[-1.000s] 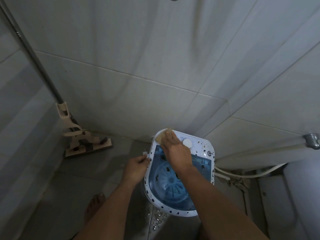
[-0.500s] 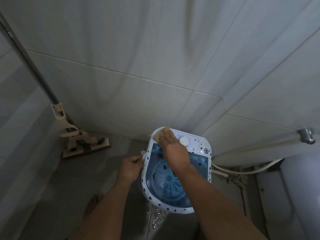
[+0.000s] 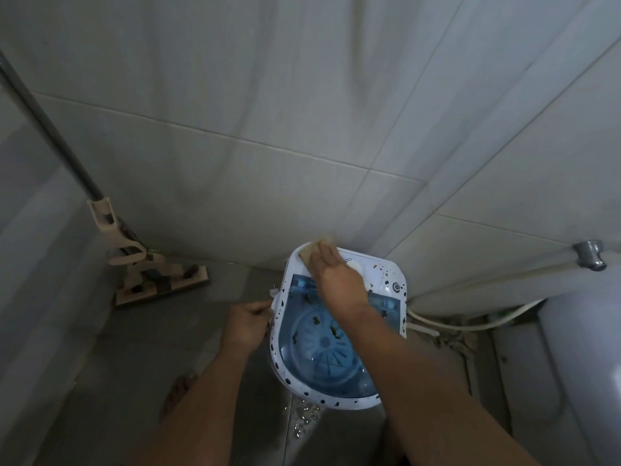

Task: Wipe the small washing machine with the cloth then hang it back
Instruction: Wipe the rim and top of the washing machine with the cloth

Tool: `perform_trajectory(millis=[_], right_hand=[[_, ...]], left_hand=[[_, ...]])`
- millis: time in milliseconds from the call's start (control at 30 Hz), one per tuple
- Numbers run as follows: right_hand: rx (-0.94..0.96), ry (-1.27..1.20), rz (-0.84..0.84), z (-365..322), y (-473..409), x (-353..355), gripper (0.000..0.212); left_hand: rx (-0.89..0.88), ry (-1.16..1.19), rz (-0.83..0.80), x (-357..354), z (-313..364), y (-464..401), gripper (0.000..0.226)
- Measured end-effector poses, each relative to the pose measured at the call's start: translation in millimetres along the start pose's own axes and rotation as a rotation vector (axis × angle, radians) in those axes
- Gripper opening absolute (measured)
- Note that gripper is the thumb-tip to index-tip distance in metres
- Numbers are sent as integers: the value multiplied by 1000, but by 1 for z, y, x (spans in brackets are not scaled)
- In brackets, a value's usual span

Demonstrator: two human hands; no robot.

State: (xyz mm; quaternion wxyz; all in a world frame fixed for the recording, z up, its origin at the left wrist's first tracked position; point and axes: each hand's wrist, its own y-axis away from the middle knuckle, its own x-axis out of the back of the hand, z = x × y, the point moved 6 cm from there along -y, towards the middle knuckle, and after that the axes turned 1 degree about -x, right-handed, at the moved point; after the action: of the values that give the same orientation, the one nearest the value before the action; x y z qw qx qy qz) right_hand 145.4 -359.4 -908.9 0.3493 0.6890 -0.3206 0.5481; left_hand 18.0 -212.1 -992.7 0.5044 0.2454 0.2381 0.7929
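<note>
**Wiping the far corner of the washer's top**

Head view: the small washing machine [image 3: 339, 334] stands on the floor against the tiled wall. At its far left corner the right hand [image 3: 339, 280] presses the tan cloth [image 3: 311, 252] flat with fingers straight, dial just right of it. The left hand [image 3: 247, 322] seems to curl round the washer's left rim, steadying it; that grip is dim. The rest of the top lies nearer the person than the cloth.

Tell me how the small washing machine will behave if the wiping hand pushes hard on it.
The washing machine looks like light plastic, so it may slide on the wet-looking floor. The left hand gripping its rim probably steadies it while the right hand presses the cloth.
</note>
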Motion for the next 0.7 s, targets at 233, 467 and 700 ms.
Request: perform_trajectory(millis=[233, 467, 700], right_hand=[[84, 59, -8, -7, 17, -10, 73], [5, 4, -8, -20, 6, -4, 78], [78, 139, -87, -26, 0, -4, 77]], left_hand=[[-14, 23, -8, -2, 1, 1, 19], [-3, 3, -15, -2, -4, -1, 29], [7, 52, -16, -4, 3, 5, 26]])
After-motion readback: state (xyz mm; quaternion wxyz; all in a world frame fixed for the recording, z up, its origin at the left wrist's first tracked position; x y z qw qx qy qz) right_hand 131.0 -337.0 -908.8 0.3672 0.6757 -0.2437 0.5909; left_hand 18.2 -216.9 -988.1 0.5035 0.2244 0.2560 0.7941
